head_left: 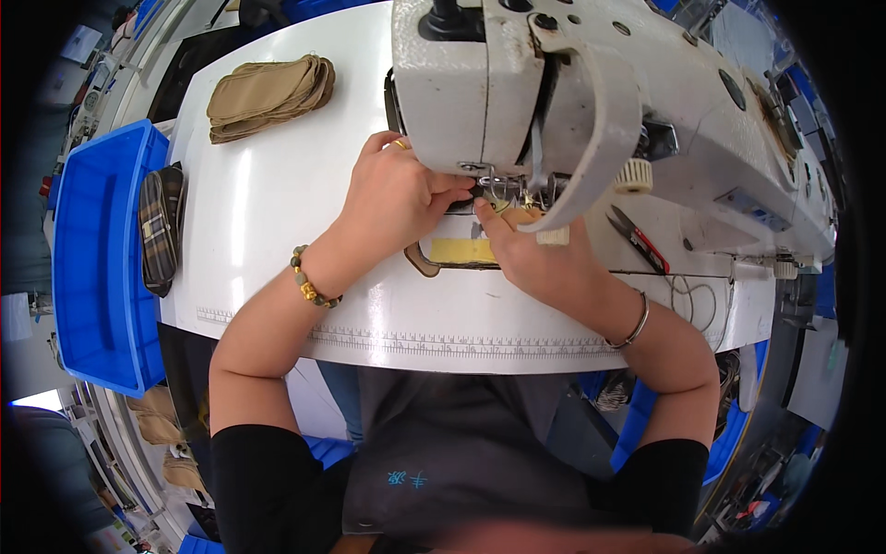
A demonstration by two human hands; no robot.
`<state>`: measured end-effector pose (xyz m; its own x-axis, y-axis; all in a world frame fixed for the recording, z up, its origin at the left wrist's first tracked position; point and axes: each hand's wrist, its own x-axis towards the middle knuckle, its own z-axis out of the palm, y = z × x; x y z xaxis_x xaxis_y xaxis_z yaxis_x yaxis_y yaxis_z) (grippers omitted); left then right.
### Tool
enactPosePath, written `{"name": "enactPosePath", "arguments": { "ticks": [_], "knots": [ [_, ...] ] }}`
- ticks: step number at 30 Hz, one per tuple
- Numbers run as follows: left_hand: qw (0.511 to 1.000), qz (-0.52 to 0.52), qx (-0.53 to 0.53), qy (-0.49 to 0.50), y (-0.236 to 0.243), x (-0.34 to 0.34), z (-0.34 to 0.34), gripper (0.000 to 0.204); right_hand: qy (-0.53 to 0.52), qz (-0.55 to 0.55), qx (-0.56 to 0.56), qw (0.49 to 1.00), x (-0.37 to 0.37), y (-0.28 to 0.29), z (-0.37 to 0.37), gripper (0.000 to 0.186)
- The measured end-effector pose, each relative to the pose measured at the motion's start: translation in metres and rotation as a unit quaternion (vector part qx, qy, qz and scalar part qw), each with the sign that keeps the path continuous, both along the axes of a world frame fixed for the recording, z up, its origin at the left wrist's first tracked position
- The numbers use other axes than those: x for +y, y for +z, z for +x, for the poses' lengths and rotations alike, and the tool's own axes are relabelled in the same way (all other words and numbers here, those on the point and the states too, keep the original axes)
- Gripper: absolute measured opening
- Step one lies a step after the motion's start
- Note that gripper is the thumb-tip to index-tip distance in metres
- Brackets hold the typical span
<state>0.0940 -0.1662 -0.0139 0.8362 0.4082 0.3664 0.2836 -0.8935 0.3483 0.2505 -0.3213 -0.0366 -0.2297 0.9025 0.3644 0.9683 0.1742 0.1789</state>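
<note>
A white sewing machine [443, 102] stands over the far middle of the table, and both my hands are close together under its head, by the needle area. With thumb and fingers pinched, my left hand [392, 198] grips the edge of a small dark fabric piece [477, 194]. From the other side my right hand [544, 258] closes its fingertips on the same piece; some of its fingers are hidden behind the machine's curved white lever [614, 120]. Below the hands a yellow strip [461, 250] shows, and a tan fabric edge [422, 262] sticks out beside it.
A stack of tan fabric pieces [268, 95] lies at the far left. A plaid pouch [161, 229] rests at the left edge, beside a blue bin [106, 268]. Red-handled thread snips [639, 240] and loose cord [692, 300] lie right. A printed ruler [415, 347] runs along the front edge.
</note>
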Motion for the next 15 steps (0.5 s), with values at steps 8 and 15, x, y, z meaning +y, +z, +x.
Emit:
{"name": "enactPosePath", "arguments": {
  "ticks": [8, 15],
  "knots": [
    [0.999, 0.032, -0.002, 0.006, 0.002, -0.002, 0.0, 0.014, 0.05, 0.034, 0.116, 0.991, 0.005, -0.005, 0.002, 0.025],
    [1.0, -0.004, 0.004, 0.014, 0.001, -0.01, 0.001, 0.012, -0.003, -0.013, 0.076, 0.997, 0.005, -0.003, 0.003, 0.019]
  ]
}}
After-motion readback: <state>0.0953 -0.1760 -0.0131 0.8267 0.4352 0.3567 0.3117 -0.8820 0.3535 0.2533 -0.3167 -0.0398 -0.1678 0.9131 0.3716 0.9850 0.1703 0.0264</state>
